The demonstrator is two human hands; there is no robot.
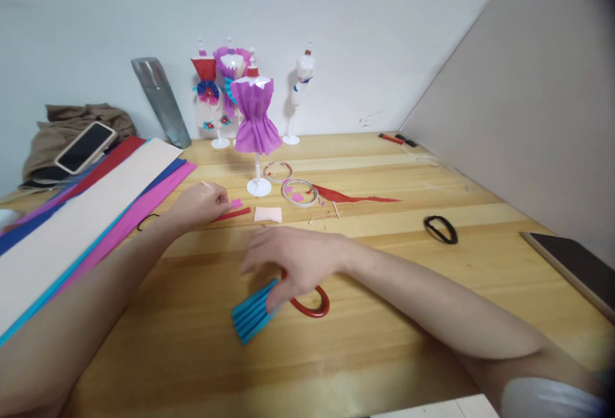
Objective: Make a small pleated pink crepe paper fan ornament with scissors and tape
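Head camera: which item anchors the list?

"Miniature dress-form in a purple ruffled dress (258, 113), one, upright on a round white base on the wooden tabletop (182, 354)."

Left hand (204, 202)?

"Fingers curled inward, nearer the wearer than the dress-form and to its left, beside a pink flower cutout (236, 204) and a narrow red strip (237, 214). Whether anything is pinched, cannot tell."

Right hand (298, 258)?

"Slightly blurred, palm down, fingers loosely spread, thumb apart. Nearer the wearer than the dress-form, over a red loop handle (321, 306). Thumb at the edge of a pleated blue piece (252, 315); firm contact, cannot tell."

Immediately before the dress-form?

"Pale pink crimped-edge piece (268, 215), one, flat."

To its right?

"White-rimmed ring (300, 205), pink cutouts within; pointed red scrap (341, 197); farther out, black hair tie (455, 235)."

To its left?

"Stack of long coloured sheets (96, 206), and a grey bottle (168, 110), tilted against the wall."

Behind it?

"More miniature dress-forms, including one in a red top (206, 70)."
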